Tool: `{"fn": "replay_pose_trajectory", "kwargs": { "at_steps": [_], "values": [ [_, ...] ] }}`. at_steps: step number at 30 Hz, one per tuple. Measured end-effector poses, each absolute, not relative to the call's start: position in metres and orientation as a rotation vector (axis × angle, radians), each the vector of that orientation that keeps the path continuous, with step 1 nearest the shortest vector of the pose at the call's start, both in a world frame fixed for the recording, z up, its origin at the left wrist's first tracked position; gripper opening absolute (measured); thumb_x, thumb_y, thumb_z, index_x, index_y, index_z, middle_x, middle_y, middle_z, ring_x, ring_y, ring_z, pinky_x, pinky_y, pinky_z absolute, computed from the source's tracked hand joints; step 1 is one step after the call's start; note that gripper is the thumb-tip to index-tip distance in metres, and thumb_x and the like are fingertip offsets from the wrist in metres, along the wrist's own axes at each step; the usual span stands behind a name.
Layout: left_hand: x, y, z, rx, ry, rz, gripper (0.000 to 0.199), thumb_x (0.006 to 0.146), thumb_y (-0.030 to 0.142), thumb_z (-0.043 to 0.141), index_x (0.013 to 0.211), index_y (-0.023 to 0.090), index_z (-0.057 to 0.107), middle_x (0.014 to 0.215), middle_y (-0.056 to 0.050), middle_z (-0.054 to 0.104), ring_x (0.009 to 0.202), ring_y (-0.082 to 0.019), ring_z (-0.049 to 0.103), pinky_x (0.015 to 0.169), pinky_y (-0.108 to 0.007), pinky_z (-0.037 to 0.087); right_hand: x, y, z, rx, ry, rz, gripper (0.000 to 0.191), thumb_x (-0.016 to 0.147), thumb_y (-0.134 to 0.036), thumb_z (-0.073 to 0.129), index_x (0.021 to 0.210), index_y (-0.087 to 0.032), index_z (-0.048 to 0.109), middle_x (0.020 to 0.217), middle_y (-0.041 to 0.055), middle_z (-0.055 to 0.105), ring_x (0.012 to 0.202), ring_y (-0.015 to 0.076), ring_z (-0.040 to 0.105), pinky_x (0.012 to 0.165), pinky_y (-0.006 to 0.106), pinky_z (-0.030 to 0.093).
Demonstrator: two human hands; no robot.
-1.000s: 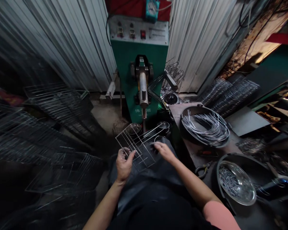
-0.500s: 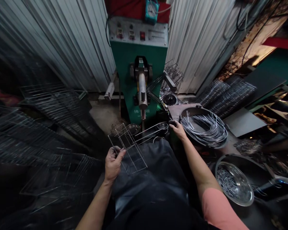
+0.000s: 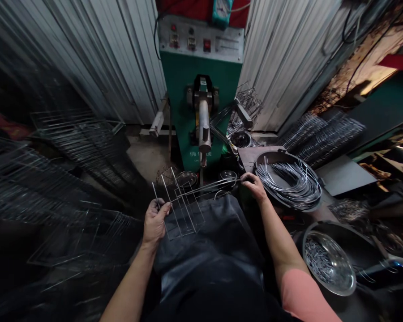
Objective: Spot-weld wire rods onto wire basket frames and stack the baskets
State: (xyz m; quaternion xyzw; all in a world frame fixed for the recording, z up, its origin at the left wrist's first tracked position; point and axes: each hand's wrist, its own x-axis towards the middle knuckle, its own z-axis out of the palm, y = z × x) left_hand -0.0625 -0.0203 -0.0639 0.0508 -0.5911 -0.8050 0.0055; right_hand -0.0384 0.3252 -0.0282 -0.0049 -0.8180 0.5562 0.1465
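Looks like wire-frame assembly, a cross rod being fitted. My left hand [image 3: 154, 221] is clenched on the wire frame [image 3: 184, 214], which lies just right of it, above my apron [image 3: 201, 232]. My right hand [image 3: 253, 185] pinches the wire rod [image 3: 215, 184], which runs across to the frame. The rod needs setting square before going to the green spot welder [image 3: 201, 89].

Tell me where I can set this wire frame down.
For the wire frame, the grey metal sheet right of the wire-filled pan should take it, as should the concrete floor left of the green welding machine. Crowded: around your right hand and the wire racks at left.
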Motion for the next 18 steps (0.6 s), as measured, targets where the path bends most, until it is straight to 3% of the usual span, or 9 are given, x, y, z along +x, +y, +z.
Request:
{"fn": "replay_pose_trajectory", "kwargs": {
  "at_steps": [4, 9, 12, 14, 18],
  "values": [
    [-0.065, -0.009, -0.067, 0.088, -1.956, -2.409, 0.03, 0.061, 0.031, 0.072, 0.075, 0.018, 0.048, 0.063, 0.007, 0.042, 0.054, -0.006, 0.038, 0.054, -0.019, 0.033, -0.032, 0.295, -0.012, 0.243, -2.701, 1.452, 0.019, 0.074, -0.035, 0.061, 0.081, -0.017, 0.063, 0.076, 0.0012, 0.062, 0.074, 0.0169, 0.057, 0.072, 0.028, 0.044],
    [-0.069, 0.009, -0.063, -0.02, -2.054, -2.356, 0.027, 0.065, 0.032, 0.069, 0.072, 0.019, 0.047, 0.065, 0.006, 0.041, 0.056, -0.008, 0.038, 0.056, -0.02, 0.033, -0.043, 0.246, -0.01, 0.289, -2.689, 1.073, 0.032, 0.078, -0.031, 0.061, 0.108, -0.02, 0.059, 0.1, 0.0062, 0.062, 0.09, 0.0184, 0.059, 0.08, 0.029, 0.045],
    [-0.076, 0.016, -0.062, -0.074, -2.075, -2.305, 0.026, 0.066, 0.033, 0.068, 0.071, 0.019, 0.047, 0.066, 0.005, 0.042, 0.06, -0.009, 0.04, 0.059, -0.021, 0.034, -0.056, 0.24, -0.015, 0.253, -2.712, 0.939, 0.024, 0.078, -0.027, 0.063, 0.101, -0.021, 0.064, 0.104, 0.0077, 0.061, 0.092, 0.019, 0.059, 0.079, 0.028, 0.045],
    [-0.083, 0.019, -0.063, -0.097, -2.072, -2.289, 0.026, 0.067, 0.033, 0.068, 0.071, 0.019, 0.047, 0.067, 0.005, 0.042, 0.062, -0.009, 0.04, 0.061, -0.021, 0.034, -0.064, 0.245, -0.018, 0.271, -2.801, 0.886, 0.013, 0.08, -0.028, 0.062, 0.089, -0.021, 0.067, 0.093, 0.0065, 0.064, 0.083, 0.0181, 0.061, 0.073, 0.027, 0.045],
    [-0.097, 0.022, -0.063, -0.124, -2.068, -2.334, 0.027, 0.066, 0.034, 0.068, 0.07, 0.019, 0.046, 0.066, 0.005, 0.041, 0.061, -0.009, 0.04, 0.06, -0.021, 0.034, -0.078, 0.262, -0.02, 0.216, -2.795, 0.859, 0.015, 0.084, -0.032, 0.057, 0.082, -0.021, 0.067, 0.08, 0.0042, 0.065, 0.073, 0.0164, 0.06, 0.066, 0.026, 0.044]
  ]
}}
